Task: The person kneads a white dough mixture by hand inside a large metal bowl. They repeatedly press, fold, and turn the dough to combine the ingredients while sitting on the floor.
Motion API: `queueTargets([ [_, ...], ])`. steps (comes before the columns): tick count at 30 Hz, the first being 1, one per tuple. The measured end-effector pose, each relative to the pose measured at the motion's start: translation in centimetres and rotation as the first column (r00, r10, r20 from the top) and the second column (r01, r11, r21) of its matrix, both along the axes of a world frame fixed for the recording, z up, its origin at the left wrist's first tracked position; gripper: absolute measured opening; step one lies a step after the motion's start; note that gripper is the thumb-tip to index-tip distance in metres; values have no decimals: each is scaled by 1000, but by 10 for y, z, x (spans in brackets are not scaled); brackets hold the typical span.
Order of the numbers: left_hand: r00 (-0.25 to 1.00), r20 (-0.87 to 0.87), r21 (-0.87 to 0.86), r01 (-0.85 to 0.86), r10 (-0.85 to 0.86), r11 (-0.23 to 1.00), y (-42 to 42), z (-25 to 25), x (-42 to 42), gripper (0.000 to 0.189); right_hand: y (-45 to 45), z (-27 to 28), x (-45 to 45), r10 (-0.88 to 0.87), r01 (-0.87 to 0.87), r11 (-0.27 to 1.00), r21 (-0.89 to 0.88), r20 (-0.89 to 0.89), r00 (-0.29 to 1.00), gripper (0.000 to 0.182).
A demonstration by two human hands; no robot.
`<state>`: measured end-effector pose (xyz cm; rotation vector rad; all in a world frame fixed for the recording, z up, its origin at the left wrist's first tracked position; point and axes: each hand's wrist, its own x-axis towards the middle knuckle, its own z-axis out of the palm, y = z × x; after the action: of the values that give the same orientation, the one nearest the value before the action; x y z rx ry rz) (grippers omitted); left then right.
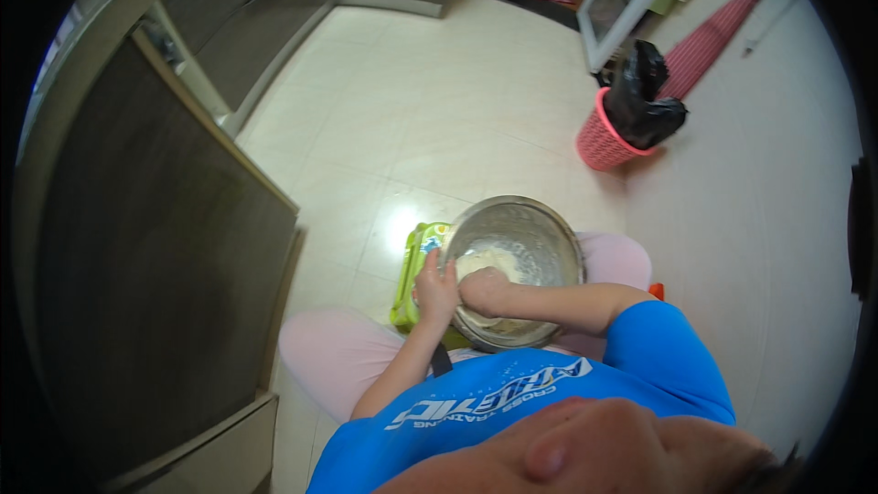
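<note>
A wide metal bowl [552,233] stands tilted between my bent legs, with pale dough [499,261] and floury smears inside it. My right hand [485,290] is in the bowl, its fingers curled down against the dough; the fingertips are hidden. At the bowl's left rim, my left hand [437,286] holds the edge, thumb near the inside and fingers outside. Under and beside the bowl on the left is a light green plastic stool or tray [406,281] with a printed picture on top.
Dark cabinets and an open cabinet door [164,219] stand on the left. At the upper right, a pink basket bin [600,140] with a black bag [641,103] is by the wall, near a red striped cloth [713,41] and a glass door [621,3]. Pale tiles cover the floor [425,96].
</note>
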<state>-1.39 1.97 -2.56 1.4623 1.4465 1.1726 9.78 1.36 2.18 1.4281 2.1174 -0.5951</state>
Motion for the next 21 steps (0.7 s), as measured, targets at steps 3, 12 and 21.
queueTargets([
  [3, 1000, 3, -32, 22, -21, 999, -1, -3, -3, 32, 17, -6, 8, -85, 82, 996, -40, -84, 993, 22],
  [12, 999, 42, -68, -7, 10, 998, -5, 1, 0, 26, 18, -37, 28, -501, 559, 828, -44, -508, 701, 30],
  [21, 993, 117, 27, -23, 20, 999, 1, 1, 6, 31, 11, -110, 38, -664, 832, 324, -451, -735, -140, 29],
])
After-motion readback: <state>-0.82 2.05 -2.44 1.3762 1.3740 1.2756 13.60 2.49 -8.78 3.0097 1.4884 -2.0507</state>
